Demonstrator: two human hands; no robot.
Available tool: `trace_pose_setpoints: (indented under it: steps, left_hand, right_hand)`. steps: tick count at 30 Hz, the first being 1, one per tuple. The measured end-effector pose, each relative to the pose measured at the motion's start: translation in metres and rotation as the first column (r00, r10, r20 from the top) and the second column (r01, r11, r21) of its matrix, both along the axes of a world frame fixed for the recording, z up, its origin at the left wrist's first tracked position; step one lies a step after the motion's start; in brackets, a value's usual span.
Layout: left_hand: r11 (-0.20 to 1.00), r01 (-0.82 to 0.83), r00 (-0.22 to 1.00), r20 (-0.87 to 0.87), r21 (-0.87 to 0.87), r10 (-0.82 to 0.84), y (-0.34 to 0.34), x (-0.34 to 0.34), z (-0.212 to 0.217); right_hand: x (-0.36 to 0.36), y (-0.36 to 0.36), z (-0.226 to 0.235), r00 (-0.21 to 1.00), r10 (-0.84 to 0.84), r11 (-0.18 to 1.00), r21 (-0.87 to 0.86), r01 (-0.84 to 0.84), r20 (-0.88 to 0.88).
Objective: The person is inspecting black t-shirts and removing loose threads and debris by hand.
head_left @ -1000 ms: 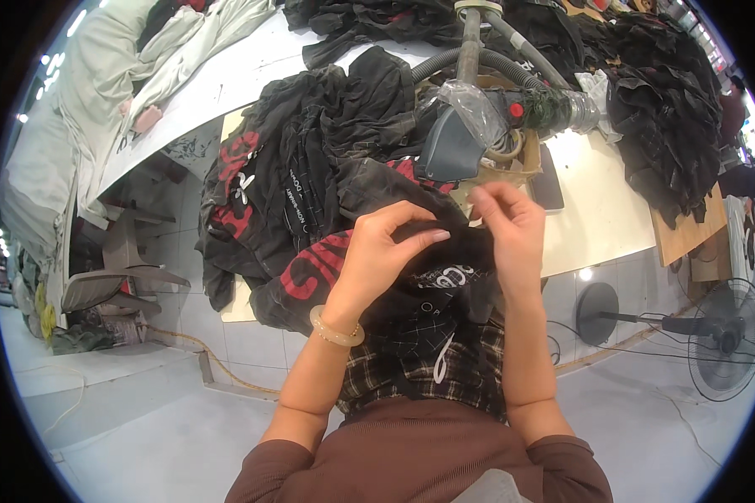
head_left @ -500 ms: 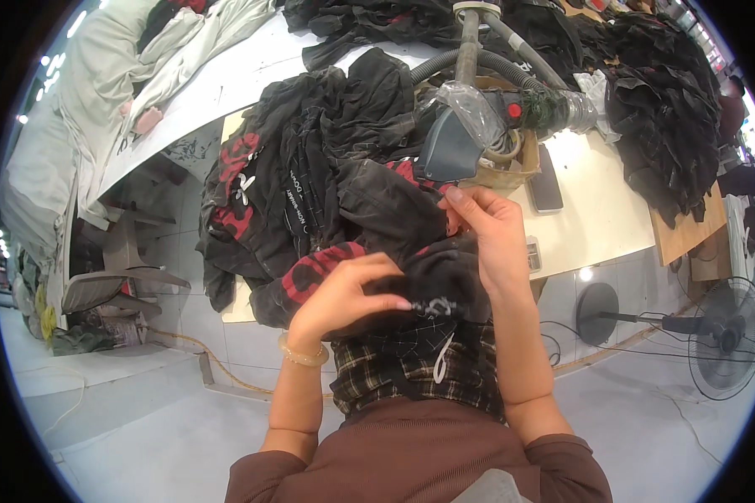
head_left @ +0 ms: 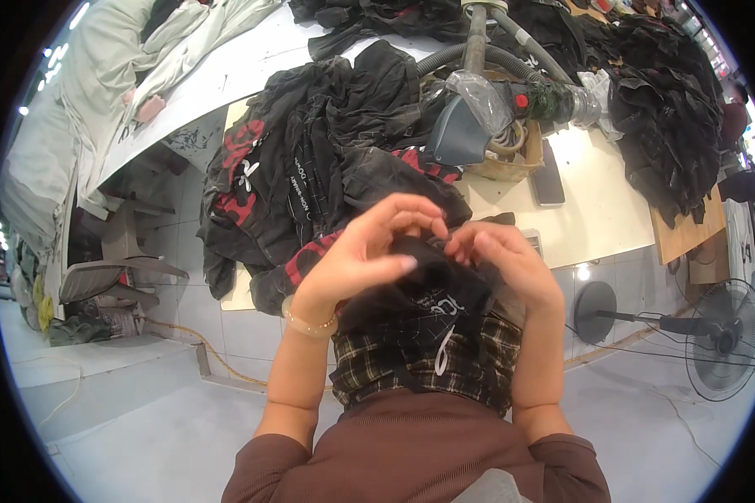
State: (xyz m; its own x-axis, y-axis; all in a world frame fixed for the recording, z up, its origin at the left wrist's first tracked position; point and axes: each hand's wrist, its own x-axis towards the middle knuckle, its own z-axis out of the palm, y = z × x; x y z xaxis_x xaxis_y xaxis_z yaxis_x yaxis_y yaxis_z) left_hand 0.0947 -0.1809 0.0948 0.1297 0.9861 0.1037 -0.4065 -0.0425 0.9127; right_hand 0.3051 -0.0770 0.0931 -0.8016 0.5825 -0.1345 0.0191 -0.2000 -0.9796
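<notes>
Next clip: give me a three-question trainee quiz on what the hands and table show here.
1. True or false: both hands grip the same black garment.
2. Which wrist wears a bracelet? A) left B) right C) neither
3. Fill in: a dark phone lies on the ____, beside the steam iron.

Key:
1. True; the left hand and right hand pinch it together.
2. A
3. table

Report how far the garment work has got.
Done: cannot tell; no finished stack stands apart. In hand: left hand and right hand pinch one dark garment over the lap. Left: a big heap of dark garments on the table.
</notes>
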Motion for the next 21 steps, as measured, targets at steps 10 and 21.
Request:
trace_pose_setpoints:
  steps: [10,21]
  left_hand:
    - [0.583,-0.803,0.452,-0.513,0.122,0.73,-0.013,0.031,-0.004]
    - [0.548,-0.836,0.38,-0.69,0.03,0.617,-0.03,0.038,-0.069]
  right_hand:
    - [0.003,0.012,0.0,0.977,-0.194,0.953,-0.252,0.166,-0.092]
    - [0.01,0.001,-0.008,0.914,-0.182,0.925,-0.379,0.034,-0.362]
